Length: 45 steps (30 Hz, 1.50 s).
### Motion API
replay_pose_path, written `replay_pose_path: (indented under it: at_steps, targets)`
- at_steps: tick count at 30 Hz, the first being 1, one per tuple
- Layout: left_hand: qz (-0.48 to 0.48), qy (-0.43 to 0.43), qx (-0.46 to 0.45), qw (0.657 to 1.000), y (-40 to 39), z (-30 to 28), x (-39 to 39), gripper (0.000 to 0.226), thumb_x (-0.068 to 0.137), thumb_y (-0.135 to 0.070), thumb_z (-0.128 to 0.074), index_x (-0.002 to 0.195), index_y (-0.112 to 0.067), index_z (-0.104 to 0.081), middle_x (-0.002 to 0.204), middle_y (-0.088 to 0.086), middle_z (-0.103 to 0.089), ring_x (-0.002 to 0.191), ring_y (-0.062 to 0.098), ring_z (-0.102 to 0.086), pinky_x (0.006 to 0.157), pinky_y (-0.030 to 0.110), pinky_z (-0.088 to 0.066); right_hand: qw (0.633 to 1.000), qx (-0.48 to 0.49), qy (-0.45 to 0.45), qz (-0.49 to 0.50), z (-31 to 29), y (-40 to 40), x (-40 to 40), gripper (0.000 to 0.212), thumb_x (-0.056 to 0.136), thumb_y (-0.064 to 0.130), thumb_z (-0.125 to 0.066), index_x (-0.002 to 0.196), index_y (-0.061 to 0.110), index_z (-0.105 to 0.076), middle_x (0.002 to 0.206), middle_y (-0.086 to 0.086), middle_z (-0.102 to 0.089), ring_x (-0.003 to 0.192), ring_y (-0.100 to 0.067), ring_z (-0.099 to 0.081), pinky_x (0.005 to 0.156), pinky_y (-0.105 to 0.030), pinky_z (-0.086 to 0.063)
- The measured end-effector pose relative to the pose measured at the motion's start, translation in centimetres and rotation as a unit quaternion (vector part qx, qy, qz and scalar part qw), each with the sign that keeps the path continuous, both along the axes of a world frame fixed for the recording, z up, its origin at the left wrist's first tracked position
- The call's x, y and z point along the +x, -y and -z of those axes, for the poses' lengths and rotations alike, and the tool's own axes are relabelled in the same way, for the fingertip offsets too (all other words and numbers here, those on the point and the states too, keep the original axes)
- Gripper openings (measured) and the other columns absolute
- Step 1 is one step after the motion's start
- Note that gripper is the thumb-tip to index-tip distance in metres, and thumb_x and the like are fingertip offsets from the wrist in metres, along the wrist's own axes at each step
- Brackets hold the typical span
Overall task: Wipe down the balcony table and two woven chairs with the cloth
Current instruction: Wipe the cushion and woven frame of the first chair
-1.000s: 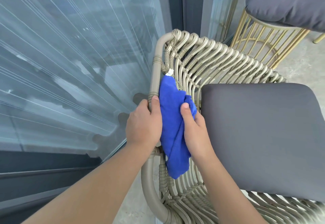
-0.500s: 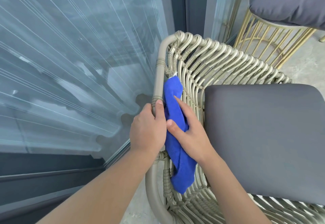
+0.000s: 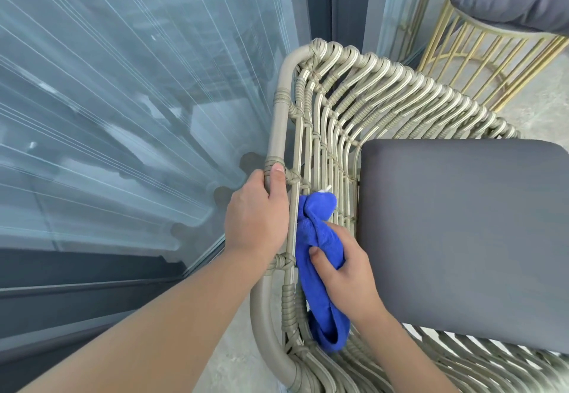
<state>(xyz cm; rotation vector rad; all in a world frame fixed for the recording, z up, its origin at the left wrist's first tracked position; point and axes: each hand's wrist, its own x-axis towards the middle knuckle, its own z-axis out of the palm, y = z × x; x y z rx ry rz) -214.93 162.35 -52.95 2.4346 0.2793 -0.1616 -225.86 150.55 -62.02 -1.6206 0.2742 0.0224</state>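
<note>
1. Left hand (image 3: 257,217) wrapped round the chair (image 3: 385,90) frame at the left arm, thumb laid along the tube at a lashing; steadying grip, firm.
2. Right hand (image 3: 345,272) curled round a bunched blue cloth (image 3: 314,238), thumb dug into the fabric; cloth pressed against the inner weave of the left arm, between frame and cushion (image 3: 462,232).
3. Cloth wadded into a roll, tail hanging down near the seat weave at bottom. Risk: tail or white label at the far end catching in gaps between strands, dragging the cloth out of the grip on a stroke.
4. Risk: bunched cloth touching only strand crests; dirt in the gaps and round the lashings likely missed. Cause: roll too thick to enter the weave.
5. Risk: fingertips pinched between strands or between cushion edge and arm; space there looks tight.
6. Glass (image 3: 123,115) just beside the chair on the left. Risk: hard strokes shoving the frame into the pane if the left grip slackens.
7. Cushion lying on the seat, touching the weave on its left side. Risk: displaced by the right wrist; area beneath unwiped.
8. Stool (image 3: 492,53) far right, well apart; no hazard noted. Table and second chair not identifiable.
</note>
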Motion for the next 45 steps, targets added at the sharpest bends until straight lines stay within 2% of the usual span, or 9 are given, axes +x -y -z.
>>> replay_pose_path:
  at_steps: [5, 10, 13, 16, 19, 26, 36, 41, 45]
  targets:
    - [0.003, -0.001, 0.011, 1.000, 0.0, -0.1, -0.1, 0.062, 0.092, -0.076, -0.020, 0.084, -0.026, -0.056, 0.072, 0.002, -0.069, 0.072, 0.033, -0.069, 0.075, 0.051, -0.056, 0.997, 0.027, -0.044, 0.060, 0.7, 1.1, 0.3, 0.036, 0.096, 0.006, -0.065, 0.107, 0.040, -0.069, 0.108, 0.016, -0.071, 0.101, -0.006, -0.068, 0.085, -0.017, -0.052]
    - [0.009, -0.005, 0.006, 1.000, -0.1, -0.3, -0.3, 0.059, 0.099, -0.070, -0.023, 0.087, -0.024, -0.058, 0.072, 0.001, -0.069, 0.068, 0.027, -0.069, 0.072, 0.050, -0.057, 0.973, -0.037, -0.188, 0.127, 5.8, 4.9, 0.2, 0.024, 0.097, 0.022, -0.064, 0.107, 0.044, -0.066, 0.099, 0.017, -0.074, 0.094, -0.008, -0.070, 0.083, -0.033, -0.053]
    - [0.005, -0.008, -0.001, 1.000, -0.1, -0.2, -0.2, 0.060, 0.097, -0.071, -0.023, 0.087, -0.023, -0.058, 0.072, 0.002, -0.069, 0.069, 0.029, -0.069, 0.073, 0.049, -0.058, 0.949, -0.076, -0.291, 0.090, 10.1, 6.5, -0.3, 0.004, 0.096, 0.028, -0.063, 0.095, 0.031, -0.064, 0.092, 0.005, -0.073, 0.092, -0.021, -0.070, 0.080, -0.038, -0.053]
    - [0.004, -0.011, -0.005, 1.000, -0.1, 0.0, -0.1, 0.060, 0.096, -0.071, -0.024, 0.087, -0.023, -0.058, 0.072, 0.002, -0.069, 0.070, 0.029, -0.069, 0.073, 0.048, -0.059, 0.932, -0.089, -0.352, 0.003, 13.6, 5.2, -1.3, 0.014, 0.098, 0.030, -0.063, 0.093, 0.017, -0.063, 0.088, -0.004, -0.073, 0.087, -0.027, -0.069, 0.080, -0.041, -0.055]
    - [0.002, -0.011, -0.006, 1.000, -0.1, 0.1, -0.1, 0.060, 0.095, -0.072, -0.024, 0.086, -0.023, -0.058, 0.072, 0.002, -0.069, 0.071, 0.029, -0.070, 0.074, 0.049, -0.059, 0.927, -0.100, -0.358, -0.042, 14.9, 3.5, -1.7, 0.019, 0.099, 0.026, -0.061, 0.096, 0.007, -0.061, 0.092, -0.013, -0.071, 0.076, -0.024, -0.063, 0.068, -0.034, -0.050]
    - [0.005, -0.007, 0.002, 1.000, -0.3, 0.3, -0.1, 0.061, 0.095, -0.071, -0.023, 0.085, -0.022, -0.057, 0.073, 0.003, -0.069, 0.072, 0.029, -0.069, 0.074, 0.049, -0.058, 0.901, -0.026, -0.422, -0.095, 14.5, 4.3, -3.0, 0.028, 0.099, 0.044, -0.061, 0.104, 0.017, -0.067, 0.102, -0.005, -0.074, 0.097, -0.023, -0.070, 0.095, -0.042, -0.054]
    - [0.004, -0.004, 0.009, 1.000, -0.1, 0.0, -0.1, 0.061, 0.097, -0.070, -0.023, 0.084, -0.021, -0.057, 0.072, 0.001, -0.069, 0.070, 0.030, -0.069, 0.074, 0.048, -0.058, 0.909, -0.082, -0.399, -0.092, 11.4, 3.6, -3.4, 0.027, 0.091, 0.042, -0.066, 0.091, 0.015, -0.062, 0.086, -0.005, -0.074, 0.087, -0.026, -0.071, 0.090, -0.048, -0.057]
    - [0.000, -0.005, 0.012, 1.000, 0.0, -0.2, -0.1, 0.060, 0.095, -0.071, -0.021, 0.083, -0.025, -0.057, 0.073, 0.000, -0.070, 0.069, 0.030, -0.070, 0.074, 0.049, -0.059, 0.938, -0.086, -0.330, -0.057, 5.9, 2.2, -2.9, 0.020, 0.092, 0.039, -0.065, 0.092, 0.019, -0.060, 0.087, 0.000, -0.070, 0.085, -0.020, -0.067, 0.072, -0.033, -0.049]
    - [-0.003, -0.004, 0.007, 1.000, 0.1, -0.3, -0.1, 0.059, 0.095, -0.070, -0.023, 0.084, -0.024, -0.058, 0.072, 0.001, -0.070, 0.068, 0.030, -0.070, 0.072, 0.050, -0.059, 0.956, -0.081, -0.283, -0.017, 1.4, 0.7, -2.7, 0.015, 0.091, 0.036, -0.066, 0.093, 0.023, -0.058, 0.083, 0.005, -0.069, 0.083, -0.015, -0.065, 0.072, -0.032, -0.051]
